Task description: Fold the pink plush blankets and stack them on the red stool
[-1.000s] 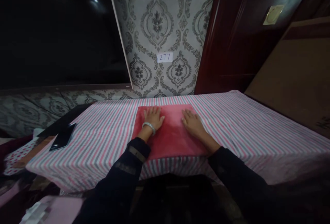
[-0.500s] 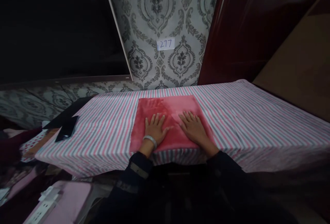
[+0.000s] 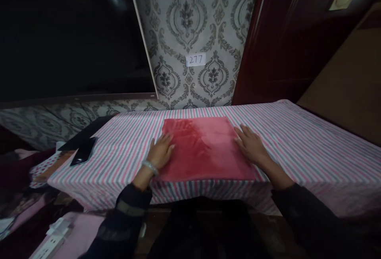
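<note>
A red, plush-looking square cloth (image 3: 205,151) lies flat on the table's striped cover (image 3: 125,143), close to the front edge. Its pile is darker on the left part and lighter on the right. At the cloth's left edge is my left hand (image 3: 160,151), open, with a bracelet (image 3: 151,167) at the wrist. My right hand (image 3: 251,145), also open with fingers extended, is at the right edge, its fingertips by the cloth's border. Neither hand grips anything. Whether the cloth is one layer or folded cannot be told.
A dark phone (image 3: 84,151) lies at the table's left end. Behind are a large black screen (image 3: 74,40) and a wall label (image 3: 195,59) reading 277. A brown panel (image 3: 348,72) stands right. A power strip (image 3: 52,243) sits low on the left.
Both hands have moved apart from the cloth's middle, the left one to the left edge and the right one to the right edge. The view has shifted slightly.
</note>
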Tool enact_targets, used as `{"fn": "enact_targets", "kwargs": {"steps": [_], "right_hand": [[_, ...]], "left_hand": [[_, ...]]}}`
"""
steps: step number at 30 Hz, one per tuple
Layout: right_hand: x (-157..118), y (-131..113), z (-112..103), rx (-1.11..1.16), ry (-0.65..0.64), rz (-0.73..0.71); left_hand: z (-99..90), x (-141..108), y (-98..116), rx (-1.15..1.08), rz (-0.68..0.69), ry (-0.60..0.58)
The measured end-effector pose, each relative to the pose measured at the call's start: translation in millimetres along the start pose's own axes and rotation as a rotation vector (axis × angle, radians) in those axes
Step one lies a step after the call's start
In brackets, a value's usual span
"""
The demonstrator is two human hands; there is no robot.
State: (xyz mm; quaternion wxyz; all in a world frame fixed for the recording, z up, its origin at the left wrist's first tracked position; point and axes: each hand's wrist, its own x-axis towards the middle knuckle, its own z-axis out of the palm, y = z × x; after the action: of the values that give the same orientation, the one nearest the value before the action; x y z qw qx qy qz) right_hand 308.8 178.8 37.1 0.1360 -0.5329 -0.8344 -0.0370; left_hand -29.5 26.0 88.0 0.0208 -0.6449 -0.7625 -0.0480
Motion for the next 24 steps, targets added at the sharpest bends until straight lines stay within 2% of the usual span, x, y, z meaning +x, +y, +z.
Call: {"fn": "enact_targets", "kwargs": {"steps": [2, 5, 7, 9, 11, 13, 17, 20, 24], "right_hand": [[28.1, -26.6, -19.3, 0.028, -0.02, -0.094], [69.4, -74.9, -40.7, 0.061, -0.086, -0.174], [92.3, -102.1, -45.1, 0.078, -0.13, -0.186], [108.9, -121.6, -39.1, 0.091, -0.135, -0.177], [117.5, -133.6, -22.1, 0.096, -0.086, -0.202], [118.4, -139.8, 2.8, 0.091, -0.042, -0.273], [111.1, -141.6, 46.4, 0.083, -0.045, -0.346], [111.1, -137.6, 54.0, 0.079, -0.049, -0.337], [115.7, -118.6, 44.7, 0.036, -0.085, -0.217]], "left_hand": [[-19.2, 35.4, 11.6, -0.022, 0.047, 0.005], [-40.5, 90.0, 25.3, -0.009, 0.012, -0.014], [-45.6, 118.3, 28.1, 0.009, -0.04, -0.011], [-40.1, 136.1, 27.4, 0.023, -0.086, 0.012], [-23.1, 143.6, 26.3, 0.035, -0.11, 0.024], [2.0, 143.7, 26.3, 0.039, -0.113, 0.003], [46.2, 138.6, 26.9, 0.034, -0.11, -0.054], [55.3, 138.4, 24.9, 0.025, -0.101, -0.051], [49.1, 139.7, 22.0, -0.004, -0.119, -0.054]]}}
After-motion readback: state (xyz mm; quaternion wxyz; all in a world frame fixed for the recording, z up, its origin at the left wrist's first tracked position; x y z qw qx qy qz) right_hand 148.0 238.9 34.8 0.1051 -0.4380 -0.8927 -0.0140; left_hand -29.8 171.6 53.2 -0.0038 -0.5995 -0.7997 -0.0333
